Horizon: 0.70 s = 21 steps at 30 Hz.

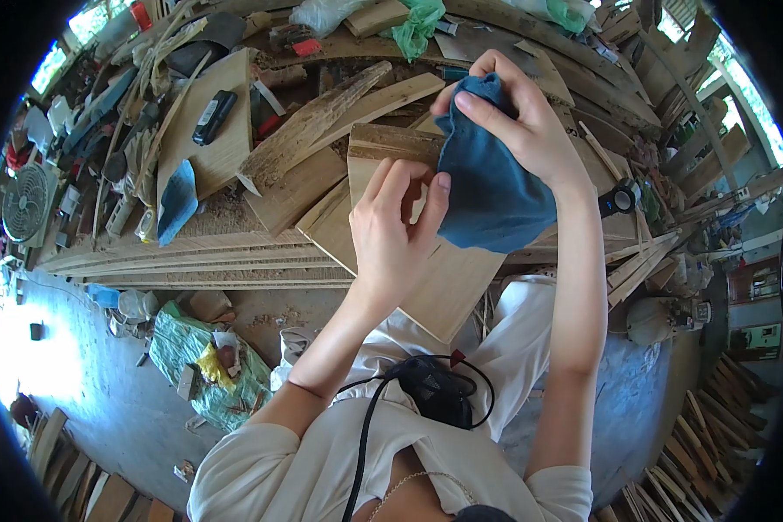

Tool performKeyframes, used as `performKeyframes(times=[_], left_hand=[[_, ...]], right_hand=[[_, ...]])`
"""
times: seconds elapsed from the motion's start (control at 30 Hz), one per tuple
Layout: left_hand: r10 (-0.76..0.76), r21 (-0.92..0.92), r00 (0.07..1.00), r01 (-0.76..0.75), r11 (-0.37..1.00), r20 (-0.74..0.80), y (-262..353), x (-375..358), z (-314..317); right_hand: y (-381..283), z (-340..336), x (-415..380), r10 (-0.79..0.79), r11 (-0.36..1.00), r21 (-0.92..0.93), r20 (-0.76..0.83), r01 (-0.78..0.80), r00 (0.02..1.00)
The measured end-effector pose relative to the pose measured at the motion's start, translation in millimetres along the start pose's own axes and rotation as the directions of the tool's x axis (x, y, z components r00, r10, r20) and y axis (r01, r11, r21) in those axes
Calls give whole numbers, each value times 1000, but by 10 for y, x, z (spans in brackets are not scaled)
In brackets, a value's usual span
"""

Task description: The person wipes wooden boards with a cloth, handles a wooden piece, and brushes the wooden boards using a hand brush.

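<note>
A blue, cloth-like sheet [496,196] with ragged edges hangs over a wooden board. My right hand [526,122] grips its bunched upper part between thumb and fingers. At the sheet's left edge, my left hand [396,213] is curled in a pinch, the thumb tip overlapping the edge; the fingertips behind are partly hidden. Below both hands, a pale flat wooden board [439,291] slants from the bench over my lap. A brown wooden strip [391,143] lies at its far end, partly covered by the sheet and my left hand.
Rough planks [322,122] and scraps cover the bench. To the left lie a black handheld object [215,117] and another blue sheet [178,202], near a fan [28,202]. A green sack [204,370] is on the floor; a black pouch with cables [431,387] rests at my waist.
</note>
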<state>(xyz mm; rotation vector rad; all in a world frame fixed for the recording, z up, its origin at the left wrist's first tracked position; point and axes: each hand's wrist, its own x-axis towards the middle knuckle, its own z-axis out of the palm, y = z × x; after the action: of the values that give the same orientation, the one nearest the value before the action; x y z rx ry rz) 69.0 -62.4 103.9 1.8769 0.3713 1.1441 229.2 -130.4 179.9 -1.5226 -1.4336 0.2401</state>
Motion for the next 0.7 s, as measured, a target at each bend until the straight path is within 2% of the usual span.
performKeyframes(times=[0.1, 0.17, 0.27, 0.37, 0.5, 0.7], left_hand=[[-117, -103, 993, 119, 988, 21, 10, -19, -7], [-241, -118, 967, 250, 961, 85, 27, -26, -40], [-280, -108, 956, 288, 951, 89, 39, -9, -53], [-377, -133, 910, 401, 906, 173, 47, 3, -97], [-337, -165, 927, 362, 917, 165, 30, -11, -48], [-364, -270, 908, 410, 871, 206, -60, -18, -1]], right_hand=[[13, 15, 12, 29, 945, -323, -44, -42, 999], [40, 41, 23, 96, 935, -340, -15, -95, 995], [65, 76, 38, 134, 918, -376, -10, -128, 991], [43, 90, 51, 175, 912, -377, -3, -164, 984], [87, 120, 64, 148, 939, -314, -6, -142, 989], [79, 118, 93, 169, 904, -397, -12, -160, 986]])
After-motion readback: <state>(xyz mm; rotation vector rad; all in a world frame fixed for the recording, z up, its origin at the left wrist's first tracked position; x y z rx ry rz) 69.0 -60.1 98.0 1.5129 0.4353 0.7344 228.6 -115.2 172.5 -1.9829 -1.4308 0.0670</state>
